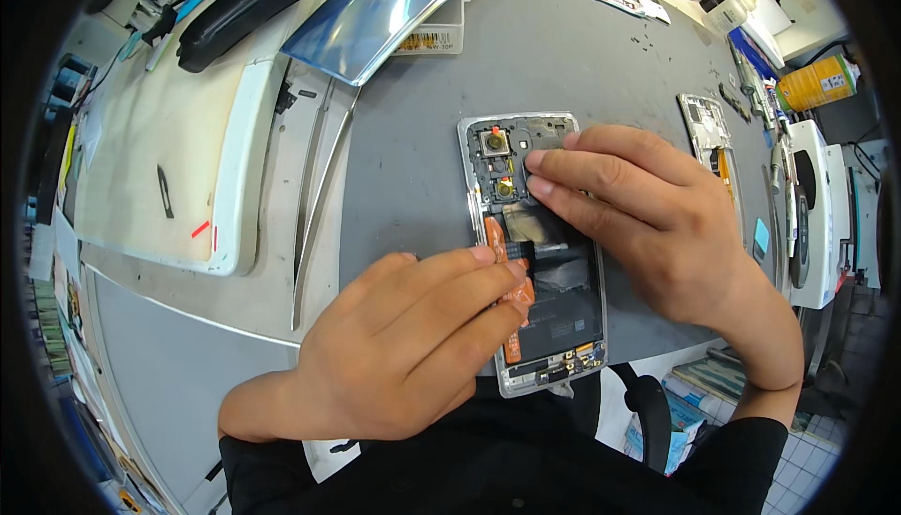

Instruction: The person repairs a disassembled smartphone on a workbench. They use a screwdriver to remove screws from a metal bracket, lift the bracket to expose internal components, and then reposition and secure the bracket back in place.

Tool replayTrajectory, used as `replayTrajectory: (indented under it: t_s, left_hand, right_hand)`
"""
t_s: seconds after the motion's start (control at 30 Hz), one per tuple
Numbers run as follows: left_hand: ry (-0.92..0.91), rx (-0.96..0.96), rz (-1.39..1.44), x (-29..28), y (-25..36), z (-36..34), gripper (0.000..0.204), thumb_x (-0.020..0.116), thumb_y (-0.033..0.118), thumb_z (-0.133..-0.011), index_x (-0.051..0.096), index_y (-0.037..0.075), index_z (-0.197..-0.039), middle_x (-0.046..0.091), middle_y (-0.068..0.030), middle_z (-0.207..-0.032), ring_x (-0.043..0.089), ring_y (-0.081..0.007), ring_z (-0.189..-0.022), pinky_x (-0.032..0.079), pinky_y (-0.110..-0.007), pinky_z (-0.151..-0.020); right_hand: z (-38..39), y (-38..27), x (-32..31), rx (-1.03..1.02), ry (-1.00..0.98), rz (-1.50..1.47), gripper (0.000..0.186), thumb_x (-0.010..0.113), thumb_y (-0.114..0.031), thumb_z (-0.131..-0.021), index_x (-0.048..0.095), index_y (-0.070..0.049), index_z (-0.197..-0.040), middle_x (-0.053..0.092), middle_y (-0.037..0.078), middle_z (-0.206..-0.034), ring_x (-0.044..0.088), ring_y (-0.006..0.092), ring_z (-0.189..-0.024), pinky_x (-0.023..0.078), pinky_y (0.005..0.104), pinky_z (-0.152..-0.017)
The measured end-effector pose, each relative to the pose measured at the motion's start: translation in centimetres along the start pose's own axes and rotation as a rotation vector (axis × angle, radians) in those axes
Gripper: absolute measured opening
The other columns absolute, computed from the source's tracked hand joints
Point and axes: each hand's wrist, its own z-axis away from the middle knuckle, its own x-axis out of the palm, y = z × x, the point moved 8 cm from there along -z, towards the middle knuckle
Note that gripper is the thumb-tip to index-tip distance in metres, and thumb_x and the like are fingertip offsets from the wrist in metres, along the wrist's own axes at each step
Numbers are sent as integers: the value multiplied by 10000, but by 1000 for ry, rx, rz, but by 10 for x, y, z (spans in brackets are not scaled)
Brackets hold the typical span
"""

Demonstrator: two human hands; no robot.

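Observation:
An opened smartphone (602, 313) lies on the grey mat, its inner parts showing. Near its top sit a camera module (495, 142) and a black cover plate. A black battery (560, 327) fills the lower half, with an orange flex cable (512, 341) along its left side. My left hand (413, 337) rests its outstretched fingertips on that cable. Across the phone's upper right edge, my right hand (648, 210) lays extended fingertips on the black plate; its thumb is hidden. At the bottom end a small circuit board (577, 360) is exposed.
Two long metal tweezers (324, 186) lie left of the mat beside a white pad (160, 139). A shiny blue sheet (385, 13) and a black case (253, 8) are behind. Another phone frame (704, 121) lies at right, near an orange-yellow can (815, 85).

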Motion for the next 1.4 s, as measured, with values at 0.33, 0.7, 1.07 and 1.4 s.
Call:
replayTrajectory:
  t_s: [0.33, 0.7, 1.07, 1.4]
  left_hand:
    - [10, -13, 66, -1, -8, 1, 213, 754, 86, -893, 731, -1, -1086, 733, -100, -1137, 719, -249, -1112, 519, -332, -698]
    - [-80, -80, 142, -4, -7, 3, 328, 730, 61, -848, 697, -1, -1168, 725, -126, -1204, 724, -294, -1120, 548, -351, -774]
    - [-114, -268, -35, -9, -12, 5, 624, 783, 72, -751, 580, -17, -1335, 610, -232, -1421, 576, -471, -1332, 447, -541, -1062]
    - [-158, -358, -152, -5, -8, 13, 638, 553, 6, -915, 424, -59, -1537, 609, -255, -1465, 549, -456, -1376, 396, -496, -1165]
  right_hand:
    - [-7, 0, 1, 53, -14, -84, 321, 677, -67, -817, 762, 61, -1099, 750, 161, -1197, 759, 320, -1026, 634, 386, -867]
    - [11, -1, 0, 38, 80, -77, 342, 698, -91, -812, 771, 10, -1131, 741, 128, -1231, 731, 279, -1035, 635, 356, -880]
    - [31, -23, -6, 37, -20, -101, 472, 661, -123, -834, 711, -12, -1290, 658, 142, -1366, 678, 304, -1184, 576, 384, -908]
    - [139, -15, -62, 317, 158, 102, 389, 668, -26, -848, 743, -91, -1224, 710, 97, -1077, 711, 261, -967, 591, 372, -777]
